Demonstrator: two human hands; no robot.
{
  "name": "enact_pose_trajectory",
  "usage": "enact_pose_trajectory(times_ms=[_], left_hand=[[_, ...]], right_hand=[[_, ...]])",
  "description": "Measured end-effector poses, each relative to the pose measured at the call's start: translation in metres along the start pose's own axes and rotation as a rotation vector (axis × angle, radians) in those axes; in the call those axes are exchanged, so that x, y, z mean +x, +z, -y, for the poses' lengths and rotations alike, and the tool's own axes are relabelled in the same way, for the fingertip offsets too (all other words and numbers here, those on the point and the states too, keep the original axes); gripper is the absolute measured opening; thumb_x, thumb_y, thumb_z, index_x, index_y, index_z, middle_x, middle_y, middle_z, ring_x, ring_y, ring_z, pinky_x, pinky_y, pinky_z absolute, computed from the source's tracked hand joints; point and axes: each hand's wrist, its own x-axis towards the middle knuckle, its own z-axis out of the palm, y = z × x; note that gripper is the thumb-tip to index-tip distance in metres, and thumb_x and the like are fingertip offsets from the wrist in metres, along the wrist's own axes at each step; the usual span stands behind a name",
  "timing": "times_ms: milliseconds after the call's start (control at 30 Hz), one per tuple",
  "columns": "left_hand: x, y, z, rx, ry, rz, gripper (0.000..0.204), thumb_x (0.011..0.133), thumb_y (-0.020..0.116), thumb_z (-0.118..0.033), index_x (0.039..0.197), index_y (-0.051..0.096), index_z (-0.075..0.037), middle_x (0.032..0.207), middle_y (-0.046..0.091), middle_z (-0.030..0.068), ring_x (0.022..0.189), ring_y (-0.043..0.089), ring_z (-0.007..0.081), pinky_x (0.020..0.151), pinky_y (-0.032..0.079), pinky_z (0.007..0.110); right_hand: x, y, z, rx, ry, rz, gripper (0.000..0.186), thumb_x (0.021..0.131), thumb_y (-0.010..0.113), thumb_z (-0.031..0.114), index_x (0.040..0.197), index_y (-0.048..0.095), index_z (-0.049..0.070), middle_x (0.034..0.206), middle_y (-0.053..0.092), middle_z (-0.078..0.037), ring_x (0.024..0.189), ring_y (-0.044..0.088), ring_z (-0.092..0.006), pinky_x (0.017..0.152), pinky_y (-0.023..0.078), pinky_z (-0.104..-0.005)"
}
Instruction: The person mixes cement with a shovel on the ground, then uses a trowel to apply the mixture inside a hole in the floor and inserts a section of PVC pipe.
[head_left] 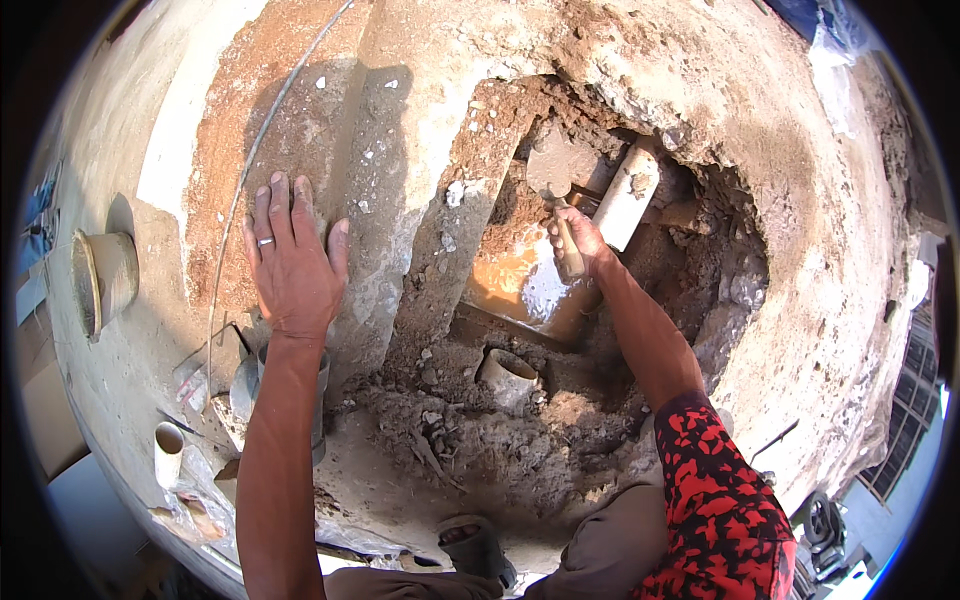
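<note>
My right hand (pixel 582 240) is wrapped round the wooden handle of a trowel (pixel 558 165), down inside a dug pit. The trowel's blade is smeared with wet mortar and lies against the pit's far wall. Just right of it a pale plastic pipe (pixel 630 195) slants into the hole. Muddy water (pixel 510 285) stands in the chamber below my right hand, with a bright glare on it. My left hand (pixel 295 250) rests flat, fingers spread, on the dirt-covered ground left of the pit, beside a thin grey cable (pixel 250 170). A ring is on one finger.
An upright pipe end (pixel 510 378) sticks out of the soil at the pit's near side. Broken concrete edges ring the hole. A bucket-like container (pixel 105 280) lies at far left, and a short pipe piece (pixel 169 455) stands at lower left. My sandalled foot (pixel 470 548) is at the near edge.
</note>
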Motion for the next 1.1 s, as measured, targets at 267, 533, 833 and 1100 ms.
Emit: enact_pose_trajectory(times_ms=[267,533,833,1100], left_hand=[[-0.003,-0.006,0.001,0.014,0.006,-0.017,0.054,0.092,0.052,-0.031,0.136,0.039,-0.002,0.141,0.037,0.0177,0.130,0.034,0.0353,0.108,0.026,0.047],[-0.005,-0.006,-0.004,-0.042,0.000,0.000,0.054,0.093,0.050,-0.030,0.138,0.038,-0.003,0.143,0.035,0.0169,0.133,0.031,0.0344,0.110,0.023,0.048],[-0.006,-0.010,-0.008,0.006,-0.052,0.044,0.054,0.094,0.046,-0.031,0.140,0.034,-0.007,0.147,0.032,0.0124,0.137,0.027,0.0286,0.112,0.019,0.047],[-0.003,-0.007,-0.021,-0.035,-0.041,0.027,0.051,0.095,0.046,-0.027,0.140,0.035,-0.005,0.144,0.035,0.0136,0.135,0.029,0.0317,0.111,0.022,0.046]], right_hand=[[-0.141,-0.015,0.025,0.074,0.086,0.056,0.029,0.087,0.049,0.026,0.109,0.051,0.007,0.073,0.051,-0.002,0.053,0.049,-0.0116,0.041,0.042,-0.0238],[-0.206,-0.024,-0.008,0.133,0.042,0.015,0.038,0.088,0.045,0.031,0.113,0.049,0.003,0.072,0.049,-0.001,0.050,0.046,-0.0114,0.039,0.039,-0.0247],[-0.307,0.056,-0.073,-0.493,0.018,-0.278,0.026,0.089,0.051,0.024,0.104,0.048,0.003,0.076,0.054,-0.008,0.056,0.056,-0.0181,0.051,0.049,-0.0350],[-0.200,-0.106,-0.053,-0.764,-0.388,-0.708,0.037,0.086,0.056,0.029,0.103,0.047,-0.002,0.076,0.060,-0.015,0.062,0.063,-0.0264,0.053,0.053,-0.0395]])
